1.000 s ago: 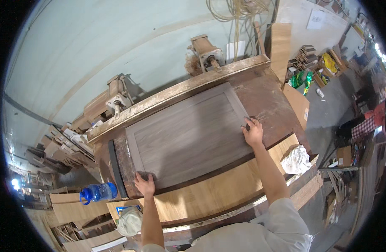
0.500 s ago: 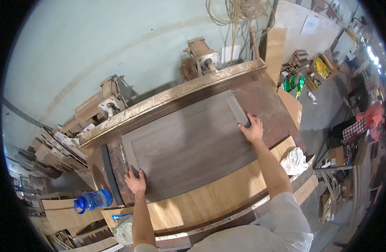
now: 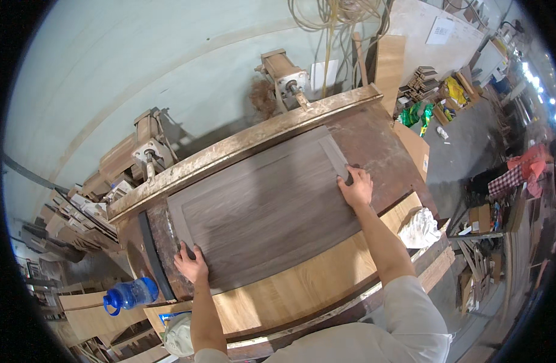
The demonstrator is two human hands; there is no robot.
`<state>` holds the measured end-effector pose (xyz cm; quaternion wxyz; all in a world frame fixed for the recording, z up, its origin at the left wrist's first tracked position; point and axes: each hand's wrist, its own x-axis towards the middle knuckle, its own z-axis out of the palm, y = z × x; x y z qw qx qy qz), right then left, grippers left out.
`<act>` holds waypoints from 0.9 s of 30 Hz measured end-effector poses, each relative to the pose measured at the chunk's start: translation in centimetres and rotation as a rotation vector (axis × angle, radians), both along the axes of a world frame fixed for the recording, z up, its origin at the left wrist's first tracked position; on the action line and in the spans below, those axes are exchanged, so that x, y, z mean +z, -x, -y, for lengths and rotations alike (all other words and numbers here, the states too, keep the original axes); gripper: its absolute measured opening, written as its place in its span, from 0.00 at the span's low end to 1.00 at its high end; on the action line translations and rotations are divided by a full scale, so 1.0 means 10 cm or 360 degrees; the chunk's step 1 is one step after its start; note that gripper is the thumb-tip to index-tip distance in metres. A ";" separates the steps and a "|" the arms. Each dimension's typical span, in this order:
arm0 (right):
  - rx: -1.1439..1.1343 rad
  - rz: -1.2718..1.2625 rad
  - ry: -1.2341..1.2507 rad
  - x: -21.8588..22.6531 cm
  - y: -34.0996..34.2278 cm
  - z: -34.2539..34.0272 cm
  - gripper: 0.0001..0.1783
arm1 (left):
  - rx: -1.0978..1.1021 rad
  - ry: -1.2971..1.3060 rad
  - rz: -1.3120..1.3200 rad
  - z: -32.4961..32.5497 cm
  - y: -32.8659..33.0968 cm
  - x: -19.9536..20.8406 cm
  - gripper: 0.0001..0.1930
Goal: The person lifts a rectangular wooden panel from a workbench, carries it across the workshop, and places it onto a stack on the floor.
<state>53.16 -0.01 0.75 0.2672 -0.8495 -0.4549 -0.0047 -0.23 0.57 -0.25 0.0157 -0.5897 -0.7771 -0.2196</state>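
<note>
A grey-brown wood-grain cabinet door (image 3: pixel 260 212) with a raised border strip at each short end lies flat on the brown worktop. My left hand (image 3: pixel 191 264) grips its left end near the front corner, thumb and fingers closed round the border strip. At the right end, my right hand (image 3: pixel 356 186) holds the edge in the same way, with the thumb on the inner side. Parts of the fingers at both edges are hidden. Under the door's front edge runs a light wooden board (image 3: pixel 290 275).
A dusty metal rail (image 3: pixel 248 148) with two cylinders (image 3: pixel 282 69) behind it bounds the far side. Left of the door lies a black bar (image 3: pixel 154 254), beside a blue water bottle (image 3: pixel 131 294). A white crumpled cloth (image 3: pixel 420 228) sits at the right front.
The whole view has shifted a little, mostly leftward. Both hands keep their hold on the door's ends, and the door stays flat on the worktop.
</note>
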 end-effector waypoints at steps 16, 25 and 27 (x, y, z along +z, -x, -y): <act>-0.0062 -0.0051 0.0171 0.01 0.00 0.00 0.29 | 0.0047 0.0031 -0.0078 0.00 -0.04 0.01 0.26; -0.0026 0.0019 0.0032 -0.02 0.01 -0.04 0.30 | 0.0019 0.0007 -0.0011 -0.01 0.00 -0.01 0.27; -0.0032 0.0025 0.0037 -0.02 0.01 -0.05 0.29 | 0.0037 0.0037 -0.0011 -0.01 0.00 0.00 0.27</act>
